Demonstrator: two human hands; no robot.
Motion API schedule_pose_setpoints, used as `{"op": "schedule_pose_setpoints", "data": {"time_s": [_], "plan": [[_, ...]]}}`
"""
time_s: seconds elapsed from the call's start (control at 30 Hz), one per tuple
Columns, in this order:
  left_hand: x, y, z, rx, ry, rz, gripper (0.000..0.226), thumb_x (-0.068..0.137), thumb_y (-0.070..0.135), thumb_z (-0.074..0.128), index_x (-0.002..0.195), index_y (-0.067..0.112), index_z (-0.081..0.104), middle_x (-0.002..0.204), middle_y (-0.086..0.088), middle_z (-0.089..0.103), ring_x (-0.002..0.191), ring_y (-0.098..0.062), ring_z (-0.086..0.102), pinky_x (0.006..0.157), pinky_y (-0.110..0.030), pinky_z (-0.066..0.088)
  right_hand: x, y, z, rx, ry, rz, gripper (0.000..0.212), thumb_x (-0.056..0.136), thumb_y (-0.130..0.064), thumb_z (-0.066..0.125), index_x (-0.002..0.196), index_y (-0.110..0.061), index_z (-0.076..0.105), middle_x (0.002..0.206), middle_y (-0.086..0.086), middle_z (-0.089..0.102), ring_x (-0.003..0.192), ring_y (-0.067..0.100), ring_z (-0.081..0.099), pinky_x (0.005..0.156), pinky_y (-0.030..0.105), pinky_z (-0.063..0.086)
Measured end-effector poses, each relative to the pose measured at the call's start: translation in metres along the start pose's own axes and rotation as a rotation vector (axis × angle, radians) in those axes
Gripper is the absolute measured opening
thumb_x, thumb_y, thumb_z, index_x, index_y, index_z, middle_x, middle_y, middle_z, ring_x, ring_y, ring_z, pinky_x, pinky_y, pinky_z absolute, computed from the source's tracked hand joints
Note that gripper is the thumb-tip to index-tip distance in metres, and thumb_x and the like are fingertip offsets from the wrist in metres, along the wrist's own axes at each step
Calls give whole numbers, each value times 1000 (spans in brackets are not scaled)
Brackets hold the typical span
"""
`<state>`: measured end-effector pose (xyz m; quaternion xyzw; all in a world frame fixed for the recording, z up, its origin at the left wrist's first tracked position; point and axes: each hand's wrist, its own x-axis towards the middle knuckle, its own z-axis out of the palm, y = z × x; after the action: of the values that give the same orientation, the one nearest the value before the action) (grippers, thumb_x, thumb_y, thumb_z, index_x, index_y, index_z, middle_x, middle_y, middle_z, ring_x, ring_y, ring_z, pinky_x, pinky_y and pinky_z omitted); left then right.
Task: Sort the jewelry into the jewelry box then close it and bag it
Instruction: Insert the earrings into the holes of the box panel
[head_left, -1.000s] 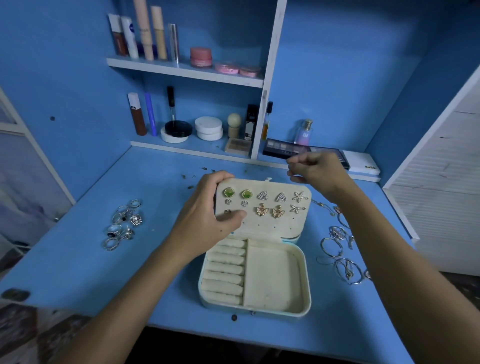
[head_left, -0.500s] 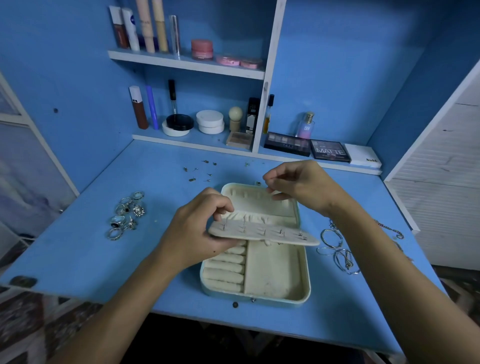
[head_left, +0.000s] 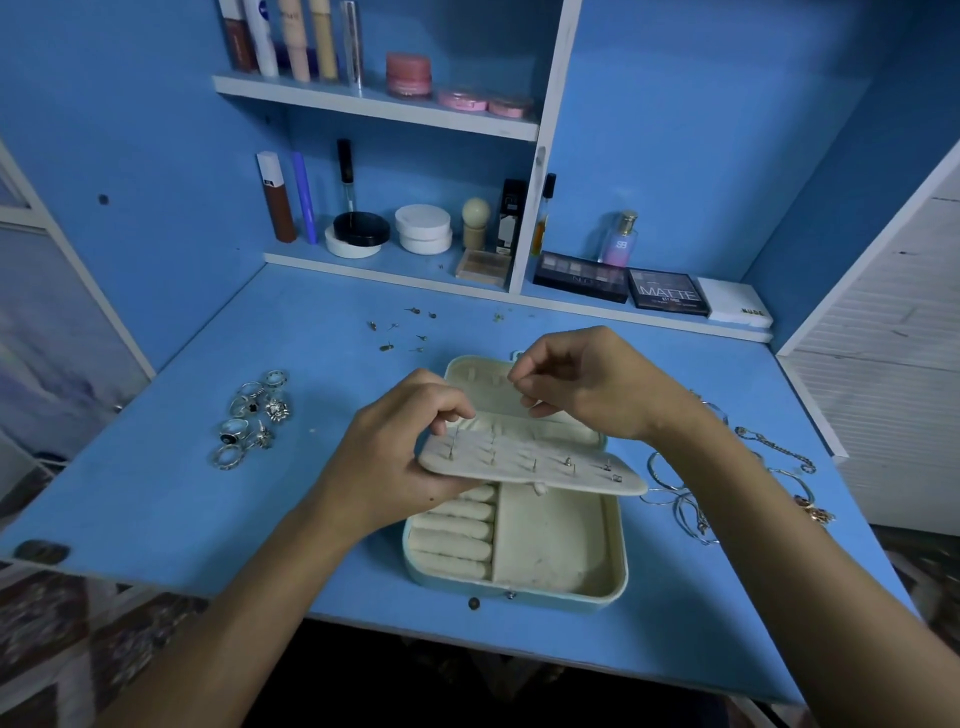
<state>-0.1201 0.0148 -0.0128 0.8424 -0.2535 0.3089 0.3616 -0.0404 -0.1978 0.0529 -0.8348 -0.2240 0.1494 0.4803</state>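
The panel (head_left: 530, 462) is being gripped by the left hand (head_left: 400, 447), posts upward; the right hand (head_left: 587, 384), pinching something too small to tell, is being held just beyond.

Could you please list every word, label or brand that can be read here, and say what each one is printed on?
"MATTE" on the dark eyeshadow palette on the low shelf; the smaller line under it is too blurred to read.
"SB" on the perfume bottle.
"NUDE" on the front edge of the white case, only just legible.
The print on the left palette, the black box and the top-shelf tubes is too small or blurred to read.
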Motion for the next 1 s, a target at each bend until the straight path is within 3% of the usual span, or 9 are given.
{"op": "schedule_pose_setpoints", "data": {"time_s": [0.1,0.3,0.47,0.63,0.83,1.0], "plan": [[0,1,0,-11,11,4,41,74,36,77,103,20,53,98,21,42,71,-12,52,71,-7,33,-2,-6,0,-50,-29,6,15,95,-8,65,89,-15,76,84,7,74,78,16,73,76,22,59],[1,0,0,-1,13,14,43,74,37,78,103,19,52,99,21,41,71,-11,50,72,-6,33,-7,-17,1,-160,-147,0,18,91,-4,68,88,-19,78,83,0,74,81,17,72,83,32,60],[0,0,0,-4,18,16,43,74,36,78,104,19,53,98,21,41,71,-11,51,71,-6,32,-9,-26,2,-212,-201,-26,19,88,2,67,92,-15,76,82,3,74,72,11,68,68,17,52],[0,0,2,2,35,19,43,71,29,80,103,17,54,98,21,40,72,-11,51,72,-6,32,-6,-24,2,-227,-227,-47,19,87,-2,68,94,-19,74,87,4,74,84,22,70,83,32,59],[0,-1,1,9,26,19,44,71,31,80,104,17,54,99,18,43,72,-11,52,71,-5,32,-5,-20,5,-187,-224,-17,19,96,-4,62,90,-17,74,87,4,71,80,13,70,75,22,58],[0,-1,2,7,28,20,44,71,32,79,104,17,53,99,18,44,72,-10,51,71,-5,32,-6,-22,5,-187,-230,-18,16,94,-4,64,91,-15,74,85,3,72,77,12,71,75,24,59]]}}
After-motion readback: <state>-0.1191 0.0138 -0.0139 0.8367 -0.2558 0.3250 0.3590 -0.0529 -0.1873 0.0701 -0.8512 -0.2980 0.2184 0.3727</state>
